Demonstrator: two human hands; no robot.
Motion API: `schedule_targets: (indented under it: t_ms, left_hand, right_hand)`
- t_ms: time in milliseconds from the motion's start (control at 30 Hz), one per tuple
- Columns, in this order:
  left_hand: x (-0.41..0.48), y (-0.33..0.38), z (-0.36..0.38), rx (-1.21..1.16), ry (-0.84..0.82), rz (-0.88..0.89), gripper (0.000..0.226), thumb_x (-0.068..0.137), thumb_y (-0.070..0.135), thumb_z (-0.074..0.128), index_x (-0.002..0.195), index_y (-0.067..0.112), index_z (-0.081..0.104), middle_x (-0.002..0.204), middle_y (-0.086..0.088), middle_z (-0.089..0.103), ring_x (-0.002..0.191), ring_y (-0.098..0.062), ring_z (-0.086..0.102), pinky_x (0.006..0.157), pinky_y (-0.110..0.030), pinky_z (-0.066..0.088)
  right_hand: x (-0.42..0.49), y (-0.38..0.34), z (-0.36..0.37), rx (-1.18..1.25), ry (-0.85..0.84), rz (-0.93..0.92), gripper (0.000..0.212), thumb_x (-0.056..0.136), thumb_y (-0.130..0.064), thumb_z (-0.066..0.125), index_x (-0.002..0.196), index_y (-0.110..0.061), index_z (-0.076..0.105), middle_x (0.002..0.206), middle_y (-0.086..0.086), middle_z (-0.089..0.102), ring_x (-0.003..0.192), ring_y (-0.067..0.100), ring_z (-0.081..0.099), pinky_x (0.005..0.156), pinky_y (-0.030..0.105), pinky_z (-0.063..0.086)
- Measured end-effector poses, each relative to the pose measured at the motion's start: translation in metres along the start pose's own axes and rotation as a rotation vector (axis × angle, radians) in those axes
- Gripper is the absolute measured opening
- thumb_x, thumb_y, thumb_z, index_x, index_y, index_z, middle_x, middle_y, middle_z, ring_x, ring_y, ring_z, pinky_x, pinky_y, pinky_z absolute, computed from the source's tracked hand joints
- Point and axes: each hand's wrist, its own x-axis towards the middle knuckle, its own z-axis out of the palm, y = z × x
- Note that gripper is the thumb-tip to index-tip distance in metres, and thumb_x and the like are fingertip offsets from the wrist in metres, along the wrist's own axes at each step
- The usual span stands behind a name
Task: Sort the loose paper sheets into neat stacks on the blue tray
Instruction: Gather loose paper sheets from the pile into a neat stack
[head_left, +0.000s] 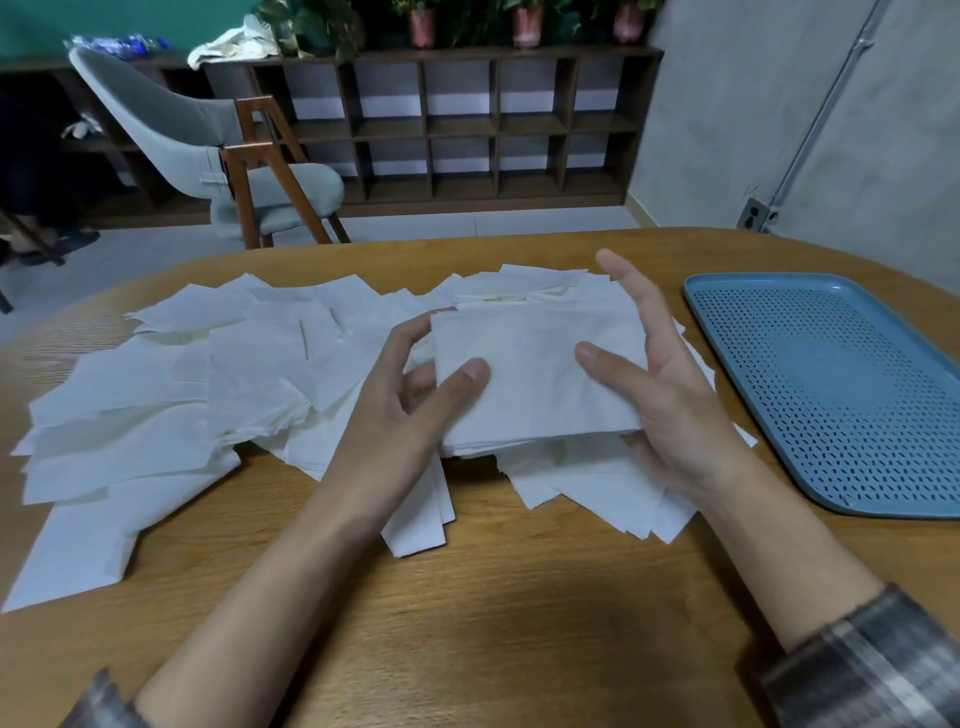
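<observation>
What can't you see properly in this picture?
All in the head view:
- The number of sheets in the held stack: its edges are too thin and blurred to count.
- The left hand: its fingertips are hidden behind the stack.
- The blue tray: its right side is cut off by the picture's edge.
- The table under the loose sheets: they cover it.

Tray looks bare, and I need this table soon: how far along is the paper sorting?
Done: nothing yet; the tray holds no sheets. In hand: the left hand and right hand grip one small squared stack. Left: setting it on the tray, then stacking the many loose sheets spread over the table.
</observation>
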Motion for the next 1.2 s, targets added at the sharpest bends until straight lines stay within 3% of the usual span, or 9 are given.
schedule_targets:
  t_ms: [133, 233, 367, 467, 600, 700, 800, 900, 1200]
  left_hand:
    - [0.000, -0.002, -0.001, 0.128, 0.017, 0.098, 0.060, 0.096, 0.015, 0.075, 0.144, 0.038, 0.046, 0.106, 0.017, 0.078, 0.089, -0.005, 0.076, 0.070, -0.013, 0.055]
    - [0.000, -0.005, -0.001, 0.207, 0.042, 0.157, 0.063, 0.097, 0.014, 0.074, 0.147, 0.038, 0.043, 0.111, 0.027, 0.073, 0.090, -0.003, 0.073, 0.067, -0.011, 0.051]
    - [0.002, -0.008, -0.001, 0.237, 0.043, 0.210, 0.061, 0.098, 0.013, 0.072, 0.147, 0.035, 0.043, 0.114, 0.041, 0.065, 0.097, 0.000, 0.071, 0.069, -0.011, 0.051]
    - [0.002, -0.012, 0.001, 0.282, -0.008, 0.246, 0.063, 0.098, 0.017, 0.073, 0.149, 0.038, 0.041, 0.125, 0.041, 0.059, 0.114, 0.000, 0.066, 0.086, -0.022, 0.058]
    - [0.003, -0.023, 0.002, 0.585, 0.079, 0.468, 0.067, 0.089, 0.028, 0.083, 0.146, 0.030, 0.049, 0.147, 0.010, 0.043, 0.142, -0.012, 0.045, 0.111, -0.037, 0.048]
    - [0.001, -0.029, 0.004, 0.700, -0.046, 0.611, 0.032, 0.089, 0.031, 0.085, 0.116, 0.024, 0.070, 0.122, 0.007, 0.055, 0.117, -0.012, 0.058, 0.095, -0.031, 0.051]
    - [0.001, -0.038, 0.003, 0.906, -0.341, 0.520, 0.022, 0.090, 0.050, 0.077, 0.098, 0.030, 0.074, 0.091, 0.015, 0.064, 0.089, -0.002, 0.060, 0.075, -0.036, 0.054]
    - [0.004, -0.043, -0.003, 0.968, -0.384, 0.463, 0.027, 0.089, 0.058, 0.071, 0.101, 0.035, 0.077, 0.095, 0.018, 0.066, 0.095, 0.000, 0.060, 0.077, -0.033, 0.055]
    - [0.004, -0.041, -0.002, 0.958, -0.383, 0.502, 0.019, 0.096, 0.041, 0.063, 0.098, 0.029, 0.078, 0.095, 0.016, 0.068, 0.097, -0.002, 0.062, 0.077, -0.036, 0.056]
  right_hand:
    - [0.002, 0.007, -0.003, -0.294, -0.003, 0.011, 0.064, 0.100, -0.028, 0.072, 0.149, -0.055, 0.041, 0.155, -0.018, 0.050, 0.142, 0.013, 0.052, 0.123, 0.055, 0.036]
    - [-0.001, 0.000, -0.004, -0.195, -0.077, 0.022, 0.062, 0.095, -0.029, 0.074, 0.148, -0.048, 0.049, 0.146, -0.031, 0.054, 0.134, 0.001, 0.055, 0.117, 0.033, 0.042]
    - [0.000, -0.001, -0.007, -0.253, -0.160, -0.002, 0.036, 0.094, -0.023, 0.075, 0.129, -0.029, 0.072, 0.136, -0.019, 0.068, 0.136, 0.000, 0.054, 0.112, 0.021, 0.041]
    - [0.001, 0.004, -0.009, -0.367, -0.110, -0.002, 0.029, 0.094, -0.016, 0.076, 0.121, -0.026, 0.078, 0.127, -0.018, 0.074, 0.129, -0.003, 0.060, 0.106, 0.012, 0.043]
    - [0.004, 0.011, -0.012, -0.416, 0.020, -0.054, 0.029, 0.095, -0.007, 0.075, 0.119, -0.024, 0.078, 0.121, -0.021, 0.075, 0.125, -0.006, 0.062, 0.102, 0.007, 0.041]
    - [0.006, 0.014, -0.013, -0.424, 0.065, -0.071, 0.029, 0.095, -0.004, 0.075, 0.119, -0.021, 0.078, 0.120, -0.022, 0.076, 0.123, -0.006, 0.062, 0.101, 0.005, 0.040]
    - [0.005, 0.016, -0.012, -0.434, 0.060, -0.055, 0.028, 0.096, -0.006, 0.074, 0.119, -0.021, 0.078, 0.120, -0.022, 0.076, 0.123, -0.007, 0.062, 0.100, 0.004, 0.039]
    - [0.005, 0.016, -0.012, -0.448, 0.054, -0.042, 0.027, 0.097, -0.008, 0.073, 0.118, -0.023, 0.078, 0.120, -0.023, 0.075, 0.124, -0.009, 0.061, 0.100, 0.003, 0.039]
    - [0.005, 0.018, -0.013, -0.450, 0.051, -0.017, 0.026, 0.098, -0.010, 0.073, 0.116, -0.027, 0.079, 0.120, -0.024, 0.075, 0.125, -0.007, 0.060, 0.111, 0.014, 0.039]
